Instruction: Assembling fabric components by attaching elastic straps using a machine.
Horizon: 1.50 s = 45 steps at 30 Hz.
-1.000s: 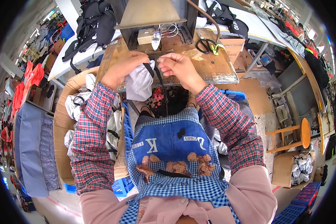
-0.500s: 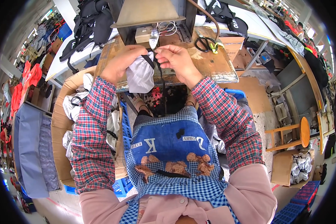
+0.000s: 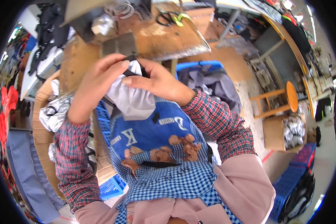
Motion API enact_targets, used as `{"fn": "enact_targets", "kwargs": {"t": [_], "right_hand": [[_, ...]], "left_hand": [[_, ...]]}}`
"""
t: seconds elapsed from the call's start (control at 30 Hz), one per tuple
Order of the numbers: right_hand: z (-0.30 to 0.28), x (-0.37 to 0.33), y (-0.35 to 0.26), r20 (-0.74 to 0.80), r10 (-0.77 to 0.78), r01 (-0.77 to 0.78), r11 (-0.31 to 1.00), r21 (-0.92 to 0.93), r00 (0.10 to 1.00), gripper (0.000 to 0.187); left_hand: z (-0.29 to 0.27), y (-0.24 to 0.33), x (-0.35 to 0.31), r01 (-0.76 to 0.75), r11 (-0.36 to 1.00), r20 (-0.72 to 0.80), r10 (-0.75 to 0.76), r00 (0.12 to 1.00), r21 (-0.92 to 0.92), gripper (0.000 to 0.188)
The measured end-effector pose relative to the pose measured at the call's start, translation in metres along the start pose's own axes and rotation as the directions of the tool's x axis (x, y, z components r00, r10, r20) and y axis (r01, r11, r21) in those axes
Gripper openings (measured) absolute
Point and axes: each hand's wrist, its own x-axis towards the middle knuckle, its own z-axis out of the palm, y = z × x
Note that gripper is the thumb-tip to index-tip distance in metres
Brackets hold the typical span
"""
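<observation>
Head view shows the left hand (image 3: 103, 74) and right hand (image 3: 159, 81), each grip pinching a black-trimmed white fabric pouch (image 3: 133, 100) beside the near edge of the wooden bench (image 3: 162, 36).

Cloth (image 3: 136, 101) at right grip (image 3: 157, 81): pale grey-white, band (image 3: 131, 58) black. Below the grip, apron (image 3: 179, 183) in blue-and-white gingham, panel (image 3: 143, 128) solid blue. Beyond the grip, bench (image 3: 160, 37) brown, patchily paler.

room is offered above the wooden table (image 3: 170, 39), short of the scissors (image 3: 170, 15); nearer, passage is blocked by white cloth (image 3: 134, 98).
</observation>
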Motion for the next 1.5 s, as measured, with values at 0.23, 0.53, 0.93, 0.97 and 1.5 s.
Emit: {"fn": "enact_targets", "kwargs": {"t": [0.23,0.53,0.93,0.97,1.5], "right_hand": [[-0.105,-0.116,-0.028,-0.504,-0.632,0.123,0.687,-0.716,0.588,0.041],[-0.278,-0.306,0.153,-0.705,-0.549,-0.782,0.14,-0.607,0.449,0.041],[-0.202,-0.244,0.192,-0.629,-0.234,-0.572,0.271,-0.774,0.741,0.024],[-0.19,-0.232,0.193,-0.672,-0.19,-0.594,0.342,-0.728,0.715,0.023],[-0.081,-0.107,0.112,-0.261,-0.239,-0.176,0.325,-0.929,0.935,0.019]], "left_hand": [[0.023,-0.007,-0.045,-0.302,0.785,0.179,0.243,0.953,0.541,0.036],[0.022,-0.029,-0.076,-0.205,0.704,0.257,0.033,0.966,0.68,0.047],[-0.082,-0.071,-0.115,0.007,0.551,-0.069,0.092,0.993,0.835,0.026],[-0.102,-0.082,-0.124,0.06,0.533,-0.116,0.072,0.991,0.844,0.025],[-0.222,-0.245,-0.116,0.616,0.321,-0.492,-0.39,0.778,0.719,0.034]]}}
